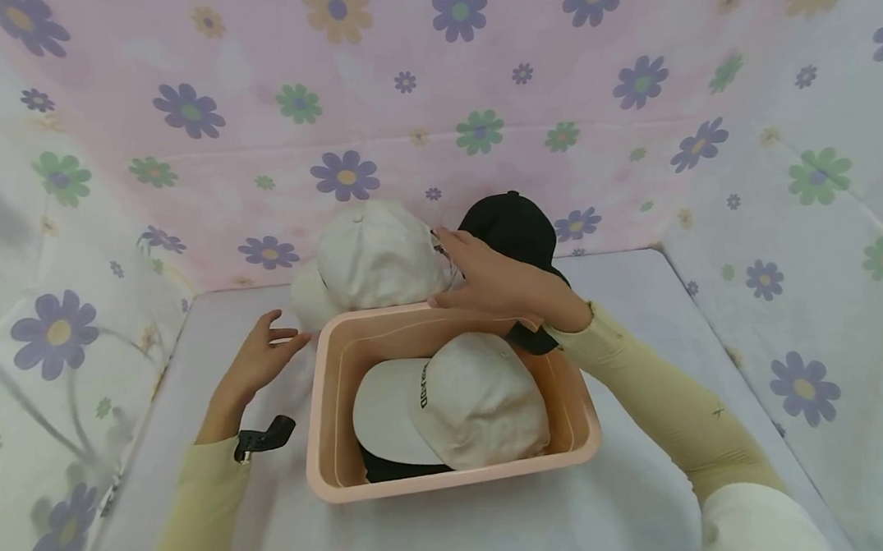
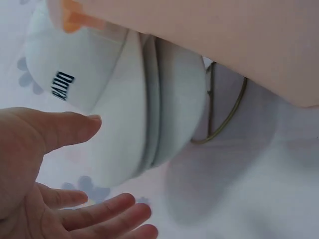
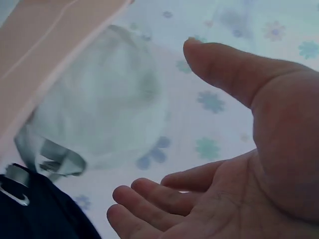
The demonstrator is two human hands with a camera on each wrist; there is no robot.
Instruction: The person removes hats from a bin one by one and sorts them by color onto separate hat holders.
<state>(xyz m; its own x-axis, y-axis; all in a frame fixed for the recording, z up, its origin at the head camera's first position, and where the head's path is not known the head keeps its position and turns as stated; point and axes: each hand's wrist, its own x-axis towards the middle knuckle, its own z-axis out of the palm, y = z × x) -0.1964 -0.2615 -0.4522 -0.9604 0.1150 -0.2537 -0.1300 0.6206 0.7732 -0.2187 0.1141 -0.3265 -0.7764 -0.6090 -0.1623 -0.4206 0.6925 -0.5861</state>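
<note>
A white cap (image 1: 381,253) stands behind the peach plastic bin (image 1: 317,396), its brim pointing left. In the left wrist view, stacked brims (image 2: 149,104) and dark lettering show on the white cap. My left hand (image 1: 263,357) is held beside the bin's left rim, near that brim, with fingers spread and nothing in them. Over the bin's back rim, my right hand (image 1: 497,281) reaches to the right side of the white cap, fingers extended. A black cap (image 1: 509,227) sits behind that hand. In the right wrist view, the palm faces the white cap's crown (image 3: 109,99).
Inside the bin lies another white cap (image 1: 484,397) with dark lettering, brim to the left, on top of something black (image 1: 398,469). A greenish cord loop (image 2: 232,112) lies beside the stacked brims. A flower-patterned cloth wall (image 1: 418,79) stands close behind the caps.
</note>
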